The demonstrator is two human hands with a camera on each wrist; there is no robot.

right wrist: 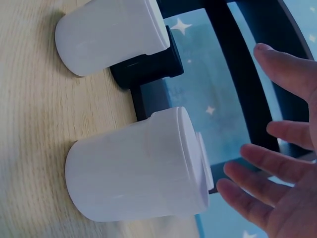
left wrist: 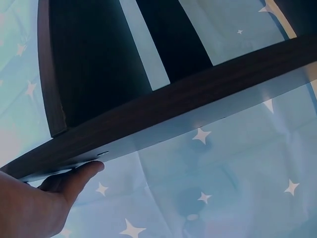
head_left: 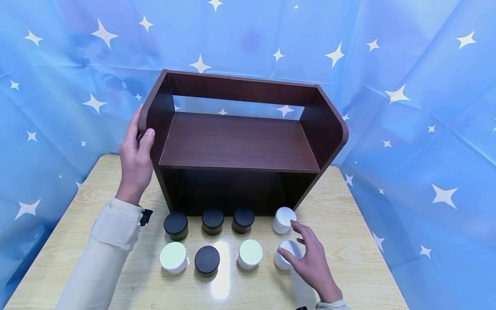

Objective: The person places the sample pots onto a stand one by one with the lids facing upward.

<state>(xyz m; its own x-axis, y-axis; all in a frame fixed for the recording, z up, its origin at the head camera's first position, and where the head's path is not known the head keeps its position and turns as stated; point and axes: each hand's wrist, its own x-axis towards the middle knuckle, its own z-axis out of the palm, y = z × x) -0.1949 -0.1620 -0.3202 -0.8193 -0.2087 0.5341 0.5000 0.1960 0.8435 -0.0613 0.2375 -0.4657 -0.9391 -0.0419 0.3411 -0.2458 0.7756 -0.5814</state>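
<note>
A dark brown two-tier wooden shelf unit (head_left: 240, 140) stands at the back of the table. My left hand (head_left: 136, 157) grips its left side panel, thumb at the front edge and fingers along the outer face; in the left wrist view, the left hand (left wrist: 54, 198) lies against that panel's outside. My right hand (head_left: 311, 260) is spread over the near-right white lidded jar (head_left: 286, 257), partly covering it. In the right wrist view, the right hand's (right wrist: 277, 183) fingers are apart, with a gap to the nearest white jar (right wrist: 133, 168). Another white jar (head_left: 284, 219) stands just beyond.
Before the shelf, black jars (head_left: 176, 226) and white jars (head_left: 174, 258) stand in two rows on the light wood table (head_left: 360, 258). The far row sits close to the shelf's bottom opening. A blue star-patterned curtain (head_left: 426, 107) hangs behind and at both sides.
</note>
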